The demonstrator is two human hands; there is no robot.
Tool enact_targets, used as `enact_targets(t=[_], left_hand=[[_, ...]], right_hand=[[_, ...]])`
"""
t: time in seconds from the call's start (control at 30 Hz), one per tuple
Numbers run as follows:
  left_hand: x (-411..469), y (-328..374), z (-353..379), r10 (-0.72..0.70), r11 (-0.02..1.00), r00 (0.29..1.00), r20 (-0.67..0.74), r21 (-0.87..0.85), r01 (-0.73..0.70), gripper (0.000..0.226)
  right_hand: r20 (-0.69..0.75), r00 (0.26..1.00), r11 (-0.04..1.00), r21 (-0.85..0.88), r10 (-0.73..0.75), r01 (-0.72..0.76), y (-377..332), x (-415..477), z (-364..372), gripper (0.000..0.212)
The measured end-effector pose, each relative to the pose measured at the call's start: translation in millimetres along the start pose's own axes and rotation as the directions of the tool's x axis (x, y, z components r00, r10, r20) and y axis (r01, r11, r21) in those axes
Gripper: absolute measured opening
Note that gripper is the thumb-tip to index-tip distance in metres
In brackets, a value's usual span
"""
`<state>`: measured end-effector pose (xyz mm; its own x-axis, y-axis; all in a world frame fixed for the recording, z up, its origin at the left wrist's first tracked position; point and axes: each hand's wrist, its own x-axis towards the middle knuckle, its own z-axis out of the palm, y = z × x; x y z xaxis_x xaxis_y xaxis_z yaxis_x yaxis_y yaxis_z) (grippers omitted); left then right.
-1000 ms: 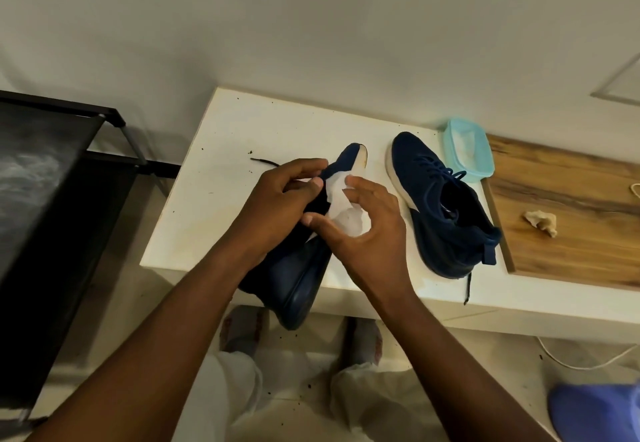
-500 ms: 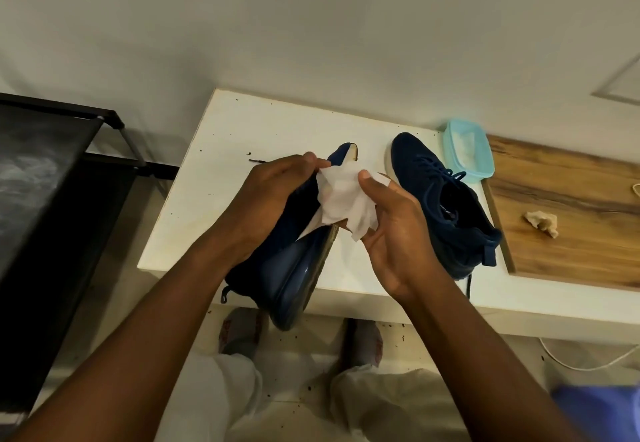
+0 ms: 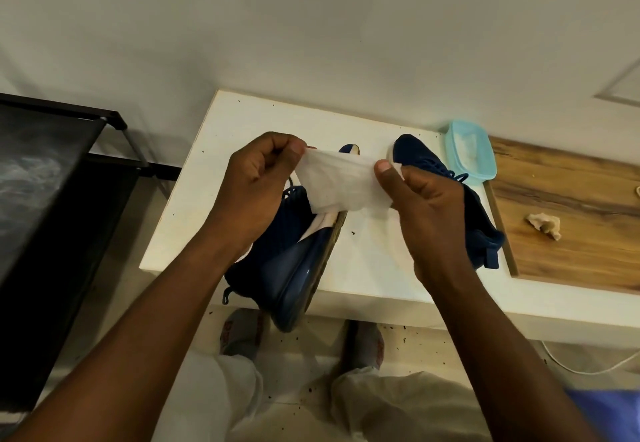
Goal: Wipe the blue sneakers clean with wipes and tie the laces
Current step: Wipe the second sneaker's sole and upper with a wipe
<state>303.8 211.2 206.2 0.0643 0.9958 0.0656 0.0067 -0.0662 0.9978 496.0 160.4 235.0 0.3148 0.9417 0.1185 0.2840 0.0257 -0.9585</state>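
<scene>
A white wipe point(image 3: 341, 183) is stretched flat between both hands above the table. My left hand point(image 3: 258, 187) pinches its left end, my right hand point(image 3: 424, 202) pinches its right end. Below the wipe, one blue sneaker point(image 3: 294, 265) lies on its side on the white table point(image 3: 228, 150), its heel hanging over the front edge and its sole facing right. The second blue sneaker point(image 3: 422, 161) stands upright behind my right hand, which hides much of it.
A pale blue wipes tub point(image 3: 471, 152) stands behind the second sneaker. A crumpled used wipe point(image 3: 543, 225) lies on the wooden board point(image 3: 571, 206) at the right. A black rack point(image 3: 52, 181) stands at the left. My feet are below the table edge.
My left hand has let go of the sneaker, which now lies on the table, and taken the wipe's left end. Both hands have pulled the wipe open.
</scene>
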Motion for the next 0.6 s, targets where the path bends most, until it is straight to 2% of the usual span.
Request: enact_targets(t=[0.07, 0.2, 0.23, 0.3, 0.37, 0.43, 0.53, 0.6], left_hand=[[1, 2, 0, -0.015, 0.999, 1.000, -0.005, -0.050, 0.015, 0.016], [-1, 9, 8, -0.103, 0.958, 0.994, 0.040, -0.266, 0.110, 0.026], [-2, 11, 10, -0.158, 0.916, 0.985, 0.075, -0.360, 0.175, 0.027], [-3, 15, 13, -0.276, 0.790, 0.932, 0.237, -0.496, 0.360, 0.034], [-7, 15, 14, -0.359, 0.755, 0.853, 0.379, -0.420, 0.504, 0.047], [-11, 12, 15, -0.383, 0.776, 0.829, 0.407, -0.346, 0.528, 0.038], [-10, 7, 14, -0.422, 0.788, 0.866, 0.267, -0.365, 0.496, 0.035], [-9, 7, 16, -0.417, 0.813, 0.889, 0.190, -0.360, 0.458, 0.033]], right_hand=[[-0.058, 0.998, 0.999, 0.040, -0.030, 0.032, -2, 1, -2, 0.025], [-0.002, 0.993, 0.967, 0.229, 0.116, -0.112, -7, 3, 0, 0.023], [0.034, 0.985, 0.948, 0.266, 0.170, -0.173, -8, 3, 1, 0.023], [0.100, 0.959, 0.901, 0.328, 0.266, -0.284, -7, 4, 2, 0.026], [0.140, 0.931, 0.866, 0.343, 0.337, -0.365, -6, 5, 0, 0.030], [0.156, 0.922, 0.865, 0.319, 0.355, -0.387, -5, 7, -3, 0.026], [0.057, 0.963, 0.948, 0.169, 0.263, -0.269, -2, 11, -8, 0.026], [-0.068, 0.996, 0.996, -0.066, 0.056, -0.061, 1, 12, -6, 0.023]])
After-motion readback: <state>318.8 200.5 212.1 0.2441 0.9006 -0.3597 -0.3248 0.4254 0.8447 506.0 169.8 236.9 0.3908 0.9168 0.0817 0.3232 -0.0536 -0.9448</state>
